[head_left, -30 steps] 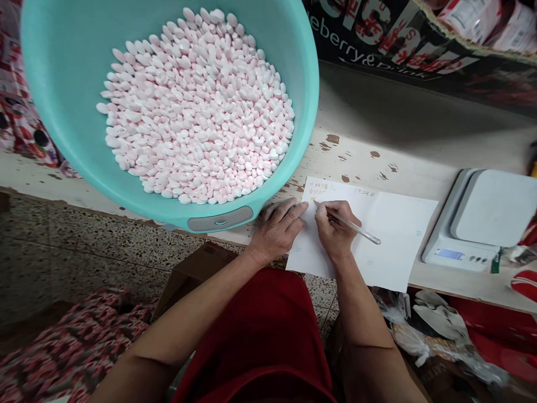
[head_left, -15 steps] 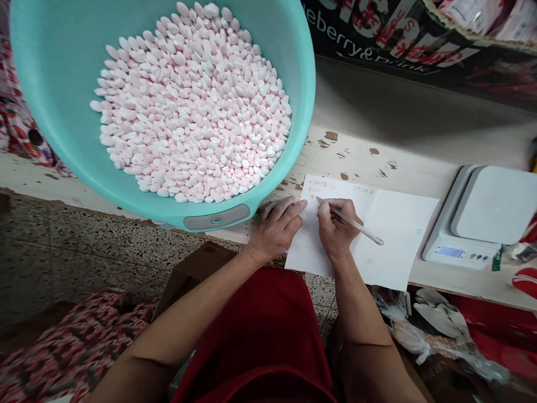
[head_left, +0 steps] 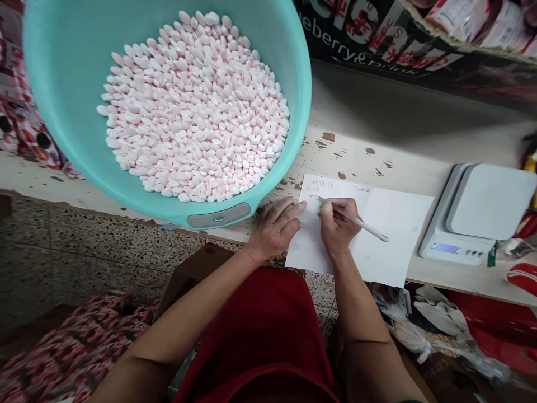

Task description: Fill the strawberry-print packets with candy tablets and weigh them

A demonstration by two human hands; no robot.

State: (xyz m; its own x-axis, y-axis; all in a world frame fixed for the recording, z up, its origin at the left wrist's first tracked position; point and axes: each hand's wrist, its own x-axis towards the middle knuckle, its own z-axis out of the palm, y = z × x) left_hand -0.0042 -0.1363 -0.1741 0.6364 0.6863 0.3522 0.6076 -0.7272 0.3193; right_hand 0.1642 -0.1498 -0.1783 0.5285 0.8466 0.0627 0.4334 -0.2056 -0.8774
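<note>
A pen (head_left: 367, 228) with a clear barrel is gripped in my right hand (head_left: 338, 224), its tip on the upper left part of a white sheet of paper (head_left: 381, 240). Short lines of orange handwriting run along the top of the sheet. My left hand (head_left: 274, 226) lies with fingers spread at the paper's left edge, a fingertip touching it. Just behind that hand stands a large turquoise basin (head_left: 62, 134) with a grey handle grip, holding a heap of pale pink and white tablet-shaped candies (head_left: 197, 112).
A white digital scale (head_left: 486, 207) stands right of the paper. Behind it is a black printed carton (head_left: 377, 45) with wrapped packs inside. Plastic bags (head_left: 415, 333) lie below the table's front edge at right. Red-patterned packs (head_left: 33, 129) sit left of the basin.
The pen tip has moved slightly right, and a short new stroke shows in the third line of writing. My left hand has stayed in place. The view has shifted slightly.
</note>
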